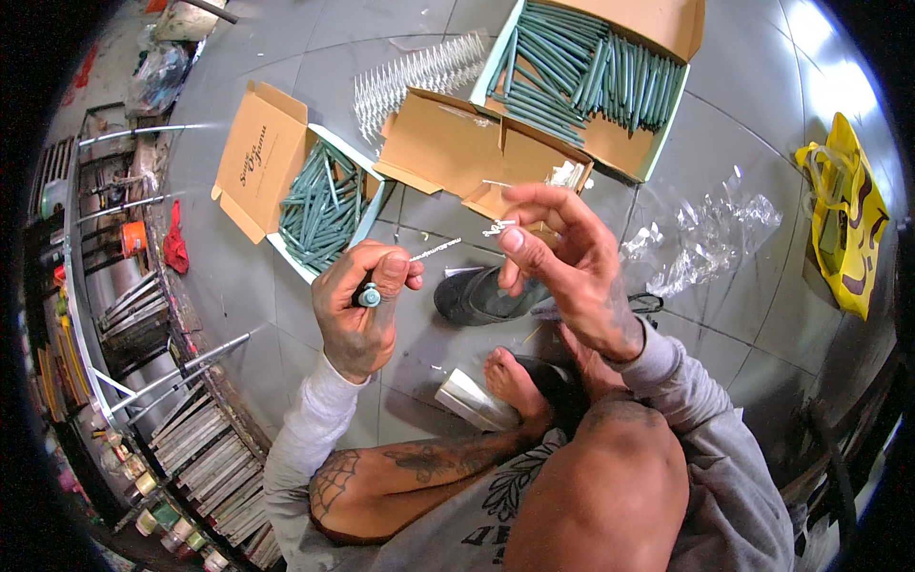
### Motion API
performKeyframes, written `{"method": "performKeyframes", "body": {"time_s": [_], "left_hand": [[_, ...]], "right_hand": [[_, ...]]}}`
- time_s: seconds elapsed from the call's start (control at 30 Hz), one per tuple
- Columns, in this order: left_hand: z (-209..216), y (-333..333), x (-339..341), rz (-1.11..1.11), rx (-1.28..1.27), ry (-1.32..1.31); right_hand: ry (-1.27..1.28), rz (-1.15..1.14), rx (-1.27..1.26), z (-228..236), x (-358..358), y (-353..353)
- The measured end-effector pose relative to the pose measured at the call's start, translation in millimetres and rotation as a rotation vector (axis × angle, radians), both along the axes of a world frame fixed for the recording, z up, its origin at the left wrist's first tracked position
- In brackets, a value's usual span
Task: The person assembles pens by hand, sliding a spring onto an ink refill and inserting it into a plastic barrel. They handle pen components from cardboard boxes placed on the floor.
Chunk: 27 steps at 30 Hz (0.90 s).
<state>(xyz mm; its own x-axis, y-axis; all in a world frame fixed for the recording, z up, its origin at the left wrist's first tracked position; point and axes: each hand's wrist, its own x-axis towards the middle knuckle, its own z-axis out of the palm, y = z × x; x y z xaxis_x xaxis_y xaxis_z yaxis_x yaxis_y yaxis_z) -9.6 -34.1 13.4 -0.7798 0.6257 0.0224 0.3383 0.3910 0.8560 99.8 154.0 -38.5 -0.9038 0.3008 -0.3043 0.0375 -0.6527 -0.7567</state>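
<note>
My left hand [355, 310] is closed around a dark stick-like piece with a round pale teal end [368, 295]. From its thumb and fingertip a narrow strip with white lettering [437, 251] reaches toward my right hand. My right hand [572, 253] has thumb and forefinger nearly together, with small white curled bits [497, 229] at the fingertips. Beyond my left hand, an opened carton [259, 157] holds many loose dark green sticks [324, 205]. A larger carton [620, 153] farther off contains more green sticks [581, 76], mostly laid side by side.
White scraps [566, 175] lie by a brown cardboard flap [448, 143]. Behind it stands a clear spiky plastic piece [419, 81]. Crumpled clear wrap [710, 243] and a yellow bag [846, 219] are at right. A dark shoe [481, 296] and clear roll [477, 400] lie near my feet. Metal racks [124, 286] stand left.
</note>
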Motion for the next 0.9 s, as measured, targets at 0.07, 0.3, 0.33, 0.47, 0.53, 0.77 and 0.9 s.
{"method": "performKeyframes", "body": {"time_s": [0.07, 0.3, 0.33, 0.47, 0.53, 0.77, 0.9], "left_hand": [[-1.9, -0.1, -1.8, -0.05, -0.008, 0.059], [9.7, 8.7, -14.6, -0.149, 0.014, -0.775], [15.5, 14.6, -13.2, -0.137, -0.001, -0.949], [11.7, 40.7, 17.8, -0.131, -0.039, -0.938], [11.4, 42.6, 21.5, -0.103, -0.086, -0.853], [20.2, 47.1, 23.8, 0.07, -0.086, -0.752], [21.2, 48.3, 24.6, 0.058, -0.115, -0.786]], "right_hand": [[-0.049, -0.011, -0.042, 1.4, -1.7, 3.0], [0.384, 0.207, 0.491, -22.9, 5.6, 38.8], [0.489, 0.204, 0.579, -24.4, 4.2, 40.9], [0.463, 0.22, 0.604, -24.1, 8.7, 46.0], [0.457, 0.198, 0.673, -26.8, 9.1, 47.7], [0.246, 0.257, 0.013, -31.7, 19.9, 31.3], [0.245, 0.268, -0.119, -32.9, 23.9, 23.7]]}}
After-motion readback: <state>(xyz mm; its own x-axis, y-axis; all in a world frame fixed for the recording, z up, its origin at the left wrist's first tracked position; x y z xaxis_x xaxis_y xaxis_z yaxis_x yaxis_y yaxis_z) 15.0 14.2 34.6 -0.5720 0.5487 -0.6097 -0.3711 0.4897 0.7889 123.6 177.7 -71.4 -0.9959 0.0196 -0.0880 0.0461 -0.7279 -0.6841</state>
